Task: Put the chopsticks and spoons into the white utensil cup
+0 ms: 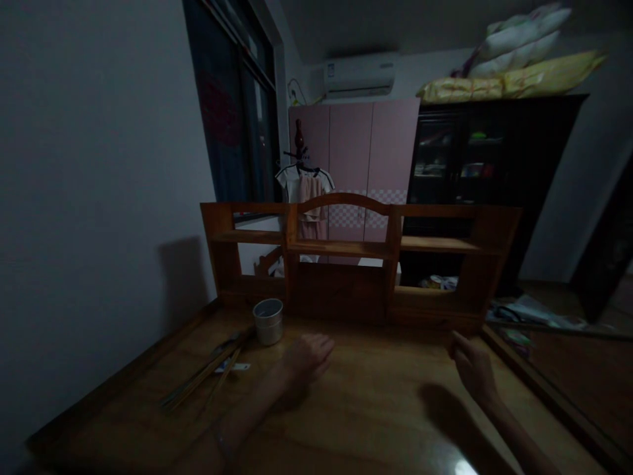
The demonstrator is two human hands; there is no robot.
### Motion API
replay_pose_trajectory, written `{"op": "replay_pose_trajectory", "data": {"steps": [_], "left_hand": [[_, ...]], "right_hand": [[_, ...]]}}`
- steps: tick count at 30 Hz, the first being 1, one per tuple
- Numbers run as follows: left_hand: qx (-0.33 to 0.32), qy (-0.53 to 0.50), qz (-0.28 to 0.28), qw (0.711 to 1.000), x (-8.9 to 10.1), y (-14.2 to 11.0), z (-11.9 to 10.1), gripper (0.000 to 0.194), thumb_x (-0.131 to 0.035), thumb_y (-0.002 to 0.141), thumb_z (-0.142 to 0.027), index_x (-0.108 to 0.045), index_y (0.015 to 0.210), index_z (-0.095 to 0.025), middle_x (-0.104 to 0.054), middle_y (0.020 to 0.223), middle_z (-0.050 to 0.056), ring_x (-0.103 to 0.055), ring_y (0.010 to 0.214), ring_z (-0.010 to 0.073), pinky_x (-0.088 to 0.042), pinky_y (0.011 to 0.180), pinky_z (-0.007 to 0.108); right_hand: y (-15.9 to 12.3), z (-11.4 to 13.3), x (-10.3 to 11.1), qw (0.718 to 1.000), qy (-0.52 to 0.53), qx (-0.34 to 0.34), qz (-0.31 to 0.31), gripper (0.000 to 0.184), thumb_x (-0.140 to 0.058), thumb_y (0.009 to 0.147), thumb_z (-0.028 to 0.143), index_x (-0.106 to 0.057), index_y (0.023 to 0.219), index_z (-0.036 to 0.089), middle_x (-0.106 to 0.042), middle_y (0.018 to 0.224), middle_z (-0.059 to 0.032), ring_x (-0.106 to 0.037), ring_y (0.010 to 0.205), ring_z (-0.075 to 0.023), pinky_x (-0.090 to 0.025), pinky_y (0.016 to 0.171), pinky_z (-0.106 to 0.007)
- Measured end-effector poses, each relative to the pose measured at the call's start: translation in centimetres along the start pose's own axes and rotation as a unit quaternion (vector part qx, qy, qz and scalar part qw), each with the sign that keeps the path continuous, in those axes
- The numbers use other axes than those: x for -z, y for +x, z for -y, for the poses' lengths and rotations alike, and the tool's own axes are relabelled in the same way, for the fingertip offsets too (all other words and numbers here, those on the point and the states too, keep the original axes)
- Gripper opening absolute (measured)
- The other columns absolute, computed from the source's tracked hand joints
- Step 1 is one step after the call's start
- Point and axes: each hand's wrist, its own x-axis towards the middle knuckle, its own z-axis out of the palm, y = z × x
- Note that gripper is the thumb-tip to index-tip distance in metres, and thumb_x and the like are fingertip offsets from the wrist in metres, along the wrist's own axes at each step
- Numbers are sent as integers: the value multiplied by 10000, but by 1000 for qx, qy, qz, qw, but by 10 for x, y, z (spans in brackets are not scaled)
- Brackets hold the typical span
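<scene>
Over the middle of the wooden desk (361, 409), my left hand (309, 356) hovers with its fingers loosely stretched to the right and nothing visible in it. Farther right, near the desk's edge, my right hand (469, 363) is raised with curled fingers; no object shows in it. A grey metal cup (268, 323) stands upright to the left of my left hand, apart from it. Beside the cup, several long thin sticks (202, 376) lie on the desk in a loose bundle. A small white and blue item (240, 367) lies partly under them.
A wooden shelf unit (341, 249) runs along the desk's back edge. White wall (99, 198) borders the left side. Behind stand a clothes rack with a white shirt (291, 179), pink wardrobe (351, 145) and dark cabinet (534, 152). Plastic bags (544, 313) lie beyond the right edge.
</scene>
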Motion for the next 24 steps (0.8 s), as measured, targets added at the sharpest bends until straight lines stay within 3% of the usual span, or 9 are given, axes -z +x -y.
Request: {"op": "replay_pose_trajectory", "data": {"steps": [3,6,9,13,18,21,24], "left_hand": [[22,46,10,999,-23,1,15,95,-490,837,-137,-568,869,-180,-614,835,74,-552,760,214,-377,669,312],[57,47,-19,997,-35,-7,26,148,-425,897,-163,-572,890,-169,-624,849,64,-564,786,199,-393,724,313],[127,9,-48,991,-40,-15,36,199,-407,930,-220,-595,891,-168,-643,847,57,-580,786,193,-391,727,306],[245,-89,-44,964,-44,-14,47,390,-354,973,-373,-625,783,-166,-657,750,39,-597,687,171,-376,649,281],[313,-102,-77,941,-50,-10,59,397,-407,932,-460,-602,742,-171,-597,648,4,-573,612,151,-372,604,257],[336,-135,-132,923,-48,-12,66,320,-406,923,-430,-596,978,-179,-465,566,-50,-492,515,123,-351,533,228],[331,-194,-190,904,-44,-14,65,450,-395,922,-347,-427,1349,-206,-414,594,-68,-463,511,112,-363,525,207]], "right_hand": [[-8,-16,-7,999,-26,-18,-27,179,-391,817,289,-459,670,213,-486,583,-5,-490,549,-174,-348,557,-269],[-10,-21,-13,1000,-14,-21,-3,210,-379,845,301,-451,671,207,-471,580,1,-478,546,-164,-344,560,-261],[-11,-24,-16,999,11,-17,33,234,-370,870,298,-431,664,207,-445,586,9,-454,543,-157,-333,560,-261],[-12,-28,-19,996,28,-2,85,207,-375,847,244,-414,647,205,-433,590,14,-448,549,-155,-326,566,-261],[-13,-25,-17,992,-4,-24,120,279,-341,904,287,-435,655,203,-468,597,6,-490,577,-171,-340,593,-273],[-12,-21,-13,991,-12,-27,132,313,-312,923,304,-440,657,202,-479,600,2,-504,583,-178,-345,606,-282],[-11,-21,-10,986,-7,-15,168,324,-298,923,293,-436,644,201,-489,606,-2,-519,595,-181,-346,615,-286]]}}
